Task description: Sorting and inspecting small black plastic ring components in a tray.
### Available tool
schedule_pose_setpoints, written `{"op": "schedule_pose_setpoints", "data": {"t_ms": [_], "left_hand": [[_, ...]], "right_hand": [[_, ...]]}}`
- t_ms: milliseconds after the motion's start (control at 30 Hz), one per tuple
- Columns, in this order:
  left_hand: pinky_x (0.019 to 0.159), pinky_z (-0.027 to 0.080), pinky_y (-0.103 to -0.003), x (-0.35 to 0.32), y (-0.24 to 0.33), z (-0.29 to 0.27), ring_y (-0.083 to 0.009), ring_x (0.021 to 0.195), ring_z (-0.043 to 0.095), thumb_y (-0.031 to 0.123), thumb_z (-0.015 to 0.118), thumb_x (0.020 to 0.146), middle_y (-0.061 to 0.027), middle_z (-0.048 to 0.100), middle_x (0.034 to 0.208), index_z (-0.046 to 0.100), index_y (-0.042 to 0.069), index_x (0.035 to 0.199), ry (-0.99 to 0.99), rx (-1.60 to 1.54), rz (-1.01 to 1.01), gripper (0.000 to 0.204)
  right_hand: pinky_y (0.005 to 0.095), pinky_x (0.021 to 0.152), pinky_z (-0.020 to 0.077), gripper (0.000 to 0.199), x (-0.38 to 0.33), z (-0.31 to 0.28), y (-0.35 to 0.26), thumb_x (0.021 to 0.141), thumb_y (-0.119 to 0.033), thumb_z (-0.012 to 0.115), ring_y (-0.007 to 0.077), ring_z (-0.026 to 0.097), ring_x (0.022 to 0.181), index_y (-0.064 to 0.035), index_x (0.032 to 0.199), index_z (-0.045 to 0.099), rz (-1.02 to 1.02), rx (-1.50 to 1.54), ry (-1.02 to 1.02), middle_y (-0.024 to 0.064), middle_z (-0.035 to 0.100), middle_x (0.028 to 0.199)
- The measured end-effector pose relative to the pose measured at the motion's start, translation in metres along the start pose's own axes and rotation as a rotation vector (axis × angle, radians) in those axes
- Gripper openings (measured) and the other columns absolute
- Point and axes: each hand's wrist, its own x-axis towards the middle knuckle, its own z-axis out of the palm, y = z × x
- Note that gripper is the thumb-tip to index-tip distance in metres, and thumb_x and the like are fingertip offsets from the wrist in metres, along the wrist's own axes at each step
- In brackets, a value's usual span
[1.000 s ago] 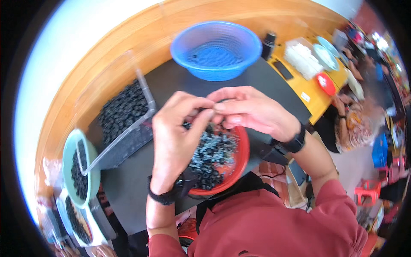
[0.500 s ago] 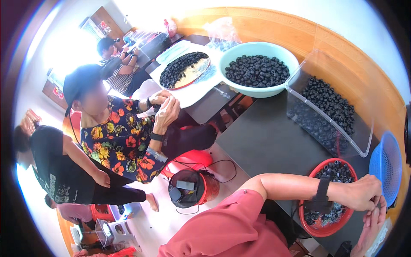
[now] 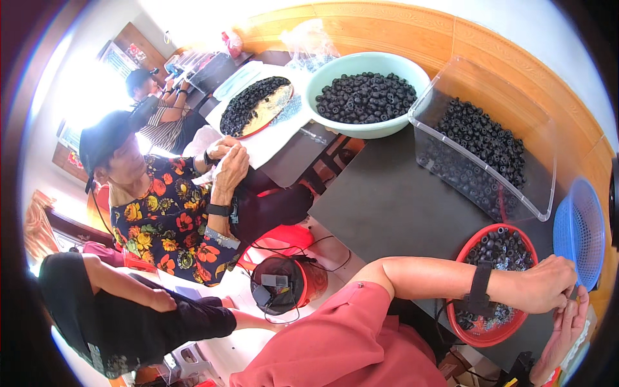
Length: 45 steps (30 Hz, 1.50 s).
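My left hand [image 3: 545,285], with a black band on its wrist, reaches over a red bowl [image 3: 476,338] with its fingers pinched. My right hand [image 3: 567,330] meets it fingertip to fingertip at the right, fingers also closed. Whatever lies between the fingers is too small or hidden to make out. Black ring-shaped parts [image 3: 500,247] and small shiny metal pieces fill the bowl, partly covered by my left forearm. Just beyond my hands, a blue perforated basket [image 3: 585,226] stands on its side or tilted.
A clear plastic box [image 3: 477,159] and a pale green basin [image 3: 367,130] hold many black parts on the dark table [image 3: 380,200]. One person in a floral shirt [image 3: 174,222] works at the left; another in black [image 3: 129,316] is nearer. A red bucket [image 3: 316,280] with cables stands on the floor.
The view has shifted a little, so the table things sit further left and higher. My hands stay together at the fingertips. The person in black has moved lower in the picture.
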Motion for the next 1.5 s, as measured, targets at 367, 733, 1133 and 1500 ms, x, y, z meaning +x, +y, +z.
{"op": "schedule_pose_setpoints", "data": {"t_ms": [367, 733, 1133, 1500], "left_hand": [[0.069, 0.051, -0.042, 0.004, 0.009, -0.017, -0.0356, 0.082, 0.061, 0.006, 0.061, 0.082, -0.0162, 0.058, 0.086, 0.061, 0.002, 0.086, 0.032, 0.300, 0.062, 0.006], [0.061, 0.047, -0.035, 0.011, 0.027, -0.018, -0.0237, 0.068, 0.060, 0.003, 0.063, 0.087, -0.0120, 0.057, 0.082, 0.060, -0.002, 0.090, -0.073, 0.217, -0.118, 0.006], [0.061, 0.044, -0.024, 0.008, 0.015, -0.029, -0.0060, 0.068, 0.053, 0.015, 0.059, 0.095, -0.0020, 0.059, 0.076, 0.062, -0.004, 0.093, -0.228, -0.118, -0.477, 0.019], [0.063, 0.041, -0.023, 0.010, 0.007, -0.030, -0.0062, 0.068, 0.051, 0.012, 0.061, 0.093, -0.0009, 0.059, 0.081, 0.062, -0.002, 0.095, -0.225, -0.013, -0.386, 0.014]], "right_hand": [[0.0188, 0.055, 0.0386, 0.034, 0.009, 0.077, -0.024, 0.103, -0.034, 0.046, 0.0039, 0.048, 0.062, -0.0067, 0.093, 0.063, 0.166, -0.016, 0.152, -0.0038, 0.057, 0.075], [0.0224, 0.056, 0.0386, 0.035, 0.006, 0.071, -0.044, 0.103, -0.028, 0.046, 0.0058, 0.044, 0.061, -0.0034, 0.079, 0.054, 0.017, -0.045, -0.009, -0.0012, 0.051, 0.067], [0.0224, 0.070, 0.0489, 0.012, -0.003, 0.065, -0.043, 0.097, -0.011, 0.055, 0.0050, 0.056, 0.079, 0.0006, 0.098, 0.057, -0.094, -0.113, 0.079, 0.0015, 0.061, 0.086], [0.0201, 0.069, 0.0471, 0.013, -0.015, 0.059, -0.035, 0.096, -0.011, 0.058, 0.0034, 0.057, 0.078, -0.0002, 0.102, 0.058, 0.010, -0.050, 0.019, -0.0003, 0.063, 0.086]]}}
